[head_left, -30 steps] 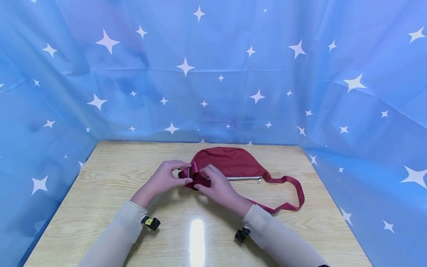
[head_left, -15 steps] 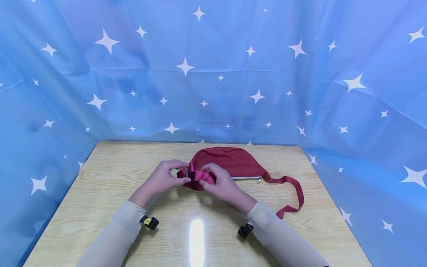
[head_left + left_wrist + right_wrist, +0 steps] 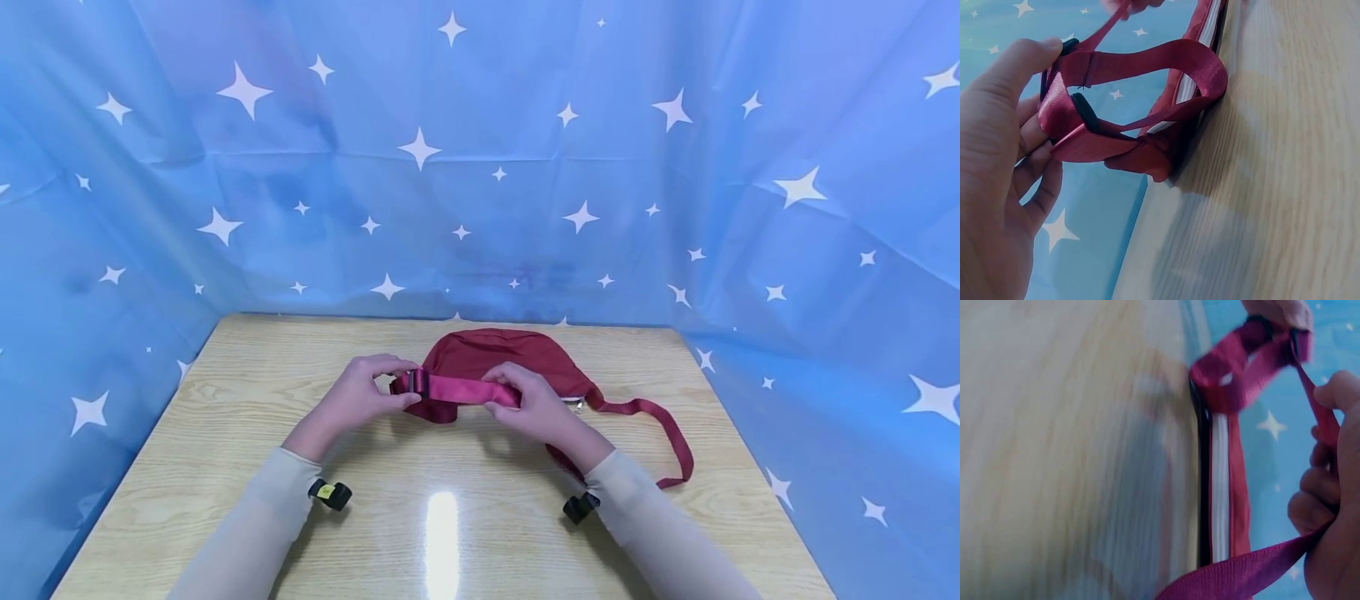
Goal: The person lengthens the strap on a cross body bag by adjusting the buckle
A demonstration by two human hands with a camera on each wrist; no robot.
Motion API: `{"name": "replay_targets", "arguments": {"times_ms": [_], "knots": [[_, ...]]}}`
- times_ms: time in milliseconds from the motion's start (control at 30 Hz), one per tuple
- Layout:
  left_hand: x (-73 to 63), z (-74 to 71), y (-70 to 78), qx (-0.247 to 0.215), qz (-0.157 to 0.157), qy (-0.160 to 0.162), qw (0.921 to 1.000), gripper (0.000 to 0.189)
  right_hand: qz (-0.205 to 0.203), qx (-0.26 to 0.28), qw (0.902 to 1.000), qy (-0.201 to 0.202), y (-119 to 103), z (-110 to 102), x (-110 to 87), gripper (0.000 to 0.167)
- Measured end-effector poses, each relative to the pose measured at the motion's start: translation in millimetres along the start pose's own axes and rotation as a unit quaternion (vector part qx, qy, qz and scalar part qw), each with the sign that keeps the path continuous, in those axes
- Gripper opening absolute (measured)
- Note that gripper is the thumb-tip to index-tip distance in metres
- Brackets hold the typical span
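Observation:
A dark red waist bag (image 3: 480,354) lies on the table with its white zip edge toward me. My left hand (image 3: 358,403) pinches a black strap slider (image 3: 418,384) between thumb and fingers at the bag's left end. From the slider, a stretch of red strap (image 3: 465,390) runs taut to my right hand (image 3: 534,406), which grips it in front of the bag. In the left wrist view the strap makes a loose loop (image 3: 1210,69) below the slider, and a second black buckle piece (image 3: 1085,111) shows on it. More strap trails from my right hand in the right wrist view.
The light wooden table (image 3: 247,433) carries the bag; its far edge meets a blue curtain (image 3: 495,250) with white stars. A loose curve of strap (image 3: 678,446) lies to the bag's right. A metal zip pull (image 3: 578,407) hangs at the zip's right end.
My right hand has moved right, drawing a longer, straighter length of strap out from the slider. My left hand stays at the slider, shifted slightly left. The loose curve at right has shifted a little.

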State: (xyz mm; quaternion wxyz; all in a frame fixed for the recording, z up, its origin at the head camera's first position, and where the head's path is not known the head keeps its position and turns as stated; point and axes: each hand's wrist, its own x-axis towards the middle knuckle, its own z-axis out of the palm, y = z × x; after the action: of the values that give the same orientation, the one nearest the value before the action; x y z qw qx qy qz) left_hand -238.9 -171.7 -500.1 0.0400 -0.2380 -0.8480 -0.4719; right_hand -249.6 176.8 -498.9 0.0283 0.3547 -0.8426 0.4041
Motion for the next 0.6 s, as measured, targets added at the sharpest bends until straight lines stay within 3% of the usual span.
{"name": "replay_targets", "arguments": {"times_ms": [333, 500, 600], "knots": [[1.7, -1.2, -0.6, -0.001, 0.011, -0.011, 0.9999, 0.041, 0.011, 0.000, 0.9998, -0.016, 8.2, -13.2, -8.9, 0.034], [2.0, 1.9, 1.8, -0.006, 0.020, -0.014, 0.9997, 0.041, 0.030, -0.057, 0.9970, -0.042, -2.0, -11.8, -5.2, 0.039], [2.2, 4.1, 4.5, -0.002, 0.031, -0.019, 0.9994, 0.043, 0.044, -0.082, 0.9930, -0.073, -12.6, -3.5, 3.9, 0.053]]}}
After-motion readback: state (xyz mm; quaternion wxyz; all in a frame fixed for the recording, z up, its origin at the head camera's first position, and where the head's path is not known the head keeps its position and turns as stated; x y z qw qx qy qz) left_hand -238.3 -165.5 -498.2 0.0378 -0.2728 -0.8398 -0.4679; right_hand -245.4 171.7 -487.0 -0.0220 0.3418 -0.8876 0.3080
